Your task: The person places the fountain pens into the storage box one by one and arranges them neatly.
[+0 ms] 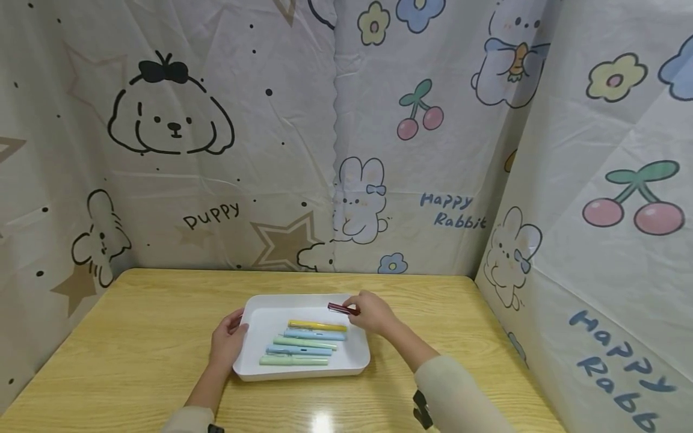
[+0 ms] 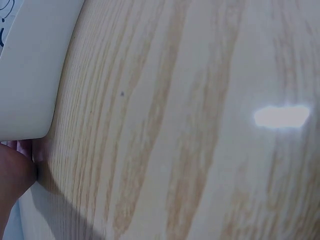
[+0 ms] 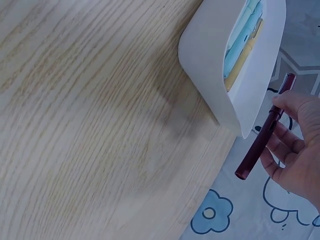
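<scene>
A dark red pen point(image 3: 265, 131) is pinched between the thumb and fingers of my right hand point(image 1: 370, 311), above the back right part of the white tray point(image 1: 254, 307). At the tray's left side, my left hand point(image 1: 227, 340) grips the wall, its thumb at the rim. Several pens lie side by side in the tray: a yellow pen point(image 1: 317, 325) at the back, then light blue and light green ones, with a light green pen point(image 1: 293, 361) nearest me. The left wrist view shows only part of the left hand, beside the tray's corner.
The tray stands on a wood-grain table point(image 1: 162, 325). Cloth curtains point(image 1: 303, 150) printed with cartoon animals, flowers and cherries hang behind the table and at both sides. A bright light reflection lies on the tabletop near the front.
</scene>
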A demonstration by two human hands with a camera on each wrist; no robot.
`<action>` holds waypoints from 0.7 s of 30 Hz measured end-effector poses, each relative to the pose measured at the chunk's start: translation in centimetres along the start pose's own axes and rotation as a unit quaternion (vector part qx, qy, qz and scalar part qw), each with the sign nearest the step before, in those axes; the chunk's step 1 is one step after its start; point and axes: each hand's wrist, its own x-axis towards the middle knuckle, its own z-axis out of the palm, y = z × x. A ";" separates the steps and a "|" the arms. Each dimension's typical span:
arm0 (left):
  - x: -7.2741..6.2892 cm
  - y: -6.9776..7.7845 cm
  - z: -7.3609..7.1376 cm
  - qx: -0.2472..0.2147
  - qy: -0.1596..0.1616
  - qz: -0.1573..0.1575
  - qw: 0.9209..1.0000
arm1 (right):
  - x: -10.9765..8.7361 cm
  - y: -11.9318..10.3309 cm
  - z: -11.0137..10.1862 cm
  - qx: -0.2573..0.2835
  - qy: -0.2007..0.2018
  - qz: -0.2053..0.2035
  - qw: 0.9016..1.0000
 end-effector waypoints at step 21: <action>0.1 -0.2 0.0 -0.002 0.003 0.004 1.000 | 1.8 -2.5 0.2 -0.024 -0.005 -0.028 0.999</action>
